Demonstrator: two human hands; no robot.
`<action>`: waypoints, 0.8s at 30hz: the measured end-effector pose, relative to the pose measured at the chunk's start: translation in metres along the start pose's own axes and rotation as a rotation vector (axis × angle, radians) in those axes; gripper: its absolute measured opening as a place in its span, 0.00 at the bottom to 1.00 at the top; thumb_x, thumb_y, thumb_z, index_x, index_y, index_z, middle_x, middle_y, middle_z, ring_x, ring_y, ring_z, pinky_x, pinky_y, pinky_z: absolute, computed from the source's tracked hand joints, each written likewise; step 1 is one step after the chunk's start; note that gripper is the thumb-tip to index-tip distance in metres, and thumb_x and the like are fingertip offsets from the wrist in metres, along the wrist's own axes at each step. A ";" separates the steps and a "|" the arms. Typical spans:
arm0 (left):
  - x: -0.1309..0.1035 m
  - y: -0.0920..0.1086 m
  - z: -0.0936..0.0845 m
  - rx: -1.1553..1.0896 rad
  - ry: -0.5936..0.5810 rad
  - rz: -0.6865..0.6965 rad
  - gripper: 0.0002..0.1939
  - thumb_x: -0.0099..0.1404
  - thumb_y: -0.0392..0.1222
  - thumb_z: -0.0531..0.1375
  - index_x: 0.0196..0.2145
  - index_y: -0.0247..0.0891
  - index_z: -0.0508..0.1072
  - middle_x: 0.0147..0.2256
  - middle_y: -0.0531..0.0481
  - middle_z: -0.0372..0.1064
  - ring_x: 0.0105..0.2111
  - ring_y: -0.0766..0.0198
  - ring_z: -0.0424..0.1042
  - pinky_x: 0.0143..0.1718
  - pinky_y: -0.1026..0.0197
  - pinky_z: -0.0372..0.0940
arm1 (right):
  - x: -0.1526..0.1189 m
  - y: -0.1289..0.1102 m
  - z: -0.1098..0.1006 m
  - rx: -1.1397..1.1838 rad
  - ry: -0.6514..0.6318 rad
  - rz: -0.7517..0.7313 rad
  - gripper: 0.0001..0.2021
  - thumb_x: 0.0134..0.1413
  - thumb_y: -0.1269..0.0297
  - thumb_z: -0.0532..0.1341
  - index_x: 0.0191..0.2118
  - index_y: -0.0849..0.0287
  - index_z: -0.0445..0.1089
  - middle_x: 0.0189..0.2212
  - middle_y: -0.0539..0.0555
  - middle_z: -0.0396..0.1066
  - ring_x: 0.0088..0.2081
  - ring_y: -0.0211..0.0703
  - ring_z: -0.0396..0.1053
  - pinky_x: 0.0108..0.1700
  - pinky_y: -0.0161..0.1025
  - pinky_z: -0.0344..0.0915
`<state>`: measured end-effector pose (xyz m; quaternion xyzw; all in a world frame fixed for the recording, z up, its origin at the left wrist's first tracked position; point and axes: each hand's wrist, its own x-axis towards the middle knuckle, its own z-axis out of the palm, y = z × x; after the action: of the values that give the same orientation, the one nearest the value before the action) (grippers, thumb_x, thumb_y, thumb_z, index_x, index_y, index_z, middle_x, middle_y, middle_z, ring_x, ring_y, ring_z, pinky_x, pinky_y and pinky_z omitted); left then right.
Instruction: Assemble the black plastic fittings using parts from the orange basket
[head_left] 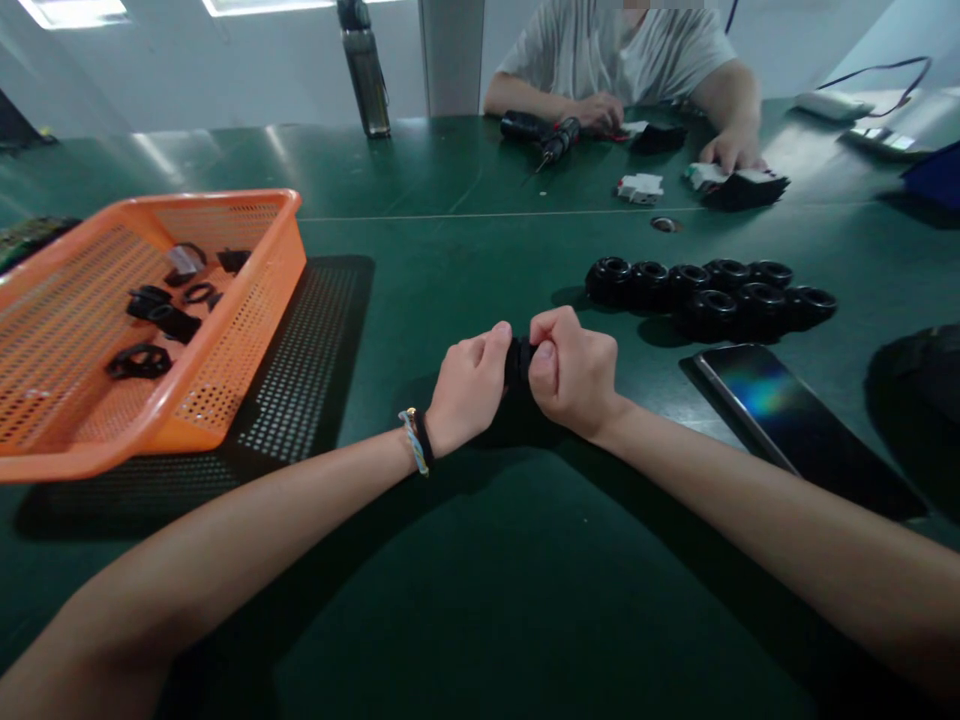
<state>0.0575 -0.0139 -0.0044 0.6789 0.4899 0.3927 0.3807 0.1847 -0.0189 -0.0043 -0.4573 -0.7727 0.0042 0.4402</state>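
Between my two hands, above the middle of the green table, is a black part, mostly hidden by the fingers. My left hand is closed round its left end, thumb on top. Fingers curled, my right hand grips the right end. To the right of the hands stand several black round parts with ring-shaped tops, grouped in rows. An orange basket at the left holds several loose black parts.
A phone lies right of my right hand, with a dark object beyond it. Across the table a person handles white-and-black parts near a power screwdriver. A bottle stands at the back.
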 end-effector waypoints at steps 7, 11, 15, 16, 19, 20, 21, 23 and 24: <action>-0.008 0.003 0.001 0.109 0.079 0.102 0.23 0.68 0.45 0.38 0.18 0.39 0.57 0.16 0.53 0.57 0.18 0.67 0.58 0.21 0.63 0.54 | -0.003 -0.008 -0.001 0.032 0.020 0.016 0.05 0.51 0.67 0.44 0.29 0.54 0.53 0.17 0.46 0.58 0.17 0.35 0.55 0.23 0.36 0.51; -0.011 0.003 -0.001 0.241 0.100 0.190 0.25 0.69 0.44 0.35 0.21 0.39 0.62 0.17 0.52 0.59 0.18 0.66 0.59 0.22 0.62 0.54 | -0.003 -0.017 -0.002 0.044 0.017 0.080 0.05 0.51 0.67 0.44 0.27 0.54 0.50 0.16 0.46 0.55 0.17 0.36 0.53 0.22 0.36 0.49; -0.012 0.004 -0.004 0.333 0.120 0.262 0.27 0.69 0.43 0.34 0.26 0.37 0.68 0.19 0.50 0.64 0.20 0.64 0.63 0.24 0.61 0.55 | -0.002 -0.021 -0.004 0.064 0.023 0.115 0.05 0.50 0.68 0.44 0.26 0.53 0.49 0.16 0.46 0.54 0.17 0.36 0.52 0.22 0.36 0.47; -0.012 0.004 -0.004 0.351 0.120 0.276 0.28 0.69 0.42 0.34 0.26 0.37 0.69 0.20 0.49 0.65 0.21 0.64 0.64 0.25 0.61 0.55 | -0.002 -0.021 -0.004 0.069 0.024 0.126 0.05 0.50 0.69 0.44 0.26 0.53 0.49 0.16 0.46 0.53 0.17 0.36 0.52 0.22 0.36 0.47; -0.012 0.005 -0.005 0.412 0.117 0.306 0.28 0.69 0.41 0.34 0.27 0.36 0.70 0.20 0.48 0.67 0.22 0.63 0.66 0.25 0.61 0.56 | -0.003 -0.022 -0.003 0.083 0.038 0.154 0.05 0.50 0.68 0.44 0.25 0.54 0.49 0.17 0.46 0.52 0.18 0.35 0.51 0.23 0.36 0.47; -0.011 0.005 -0.006 0.433 0.119 0.314 0.28 0.69 0.41 0.34 0.28 0.36 0.70 0.20 0.48 0.67 0.22 0.63 0.66 0.25 0.62 0.56 | -0.003 -0.022 -0.003 0.088 0.045 0.160 0.05 0.50 0.68 0.44 0.25 0.54 0.49 0.17 0.46 0.52 0.18 0.36 0.51 0.23 0.36 0.46; -0.011 0.005 -0.006 0.453 0.122 0.323 0.28 0.69 0.41 0.34 0.28 0.36 0.70 0.20 0.48 0.67 0.21 0.63 0.66 0.24 0.62 0.55 | -0.003 -0.022 -0.002 0.095 0.053 0.168 0.05 0.50 0.68 0.44 0.25 0.54 0.49 0.17 0.46 0.52 0.18 0.36 0.51 0.23 0.36 0.46; -0.011 0.006 -0.007 0.494 0.139 0.349 0.28 0.68 0.42 0.33 0.28 0.35 0.70 0.20 0.48 0.67 0.21 0.63 0.66 0.23 0.62 0.54 | -0.004 -0.022 -0.001 0.118 0.065 0.191 0.05 0.49 0.68 0.44 0.25 0.54 0.49 0.17 0.46 0.51 0.18 0.36 0.50 0.23 0.36 0.46; -0.011 0.006 -0.007 0.515 0.150 0.367 0.28 0.68 0.42 0.33 0.28 0.35 0.70 0.19 0.48 0.67 0.20 0.63 0.66 0.23 0.62 0.54 | -0.003 -0.022 0.000 0.137 0.067 0.213 0.05 0.48 0.68 0.44 0.24 0.54 0.49 0.17 0.46 0.51 0.19 0.36 0.50 0.23 0.36 0.46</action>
<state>0.0507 -0.0248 0.0019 0.7990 0.4694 0.3667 0.0821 0.1697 -0.0342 0.0024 -0.5056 -0.7026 0.0885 0.4929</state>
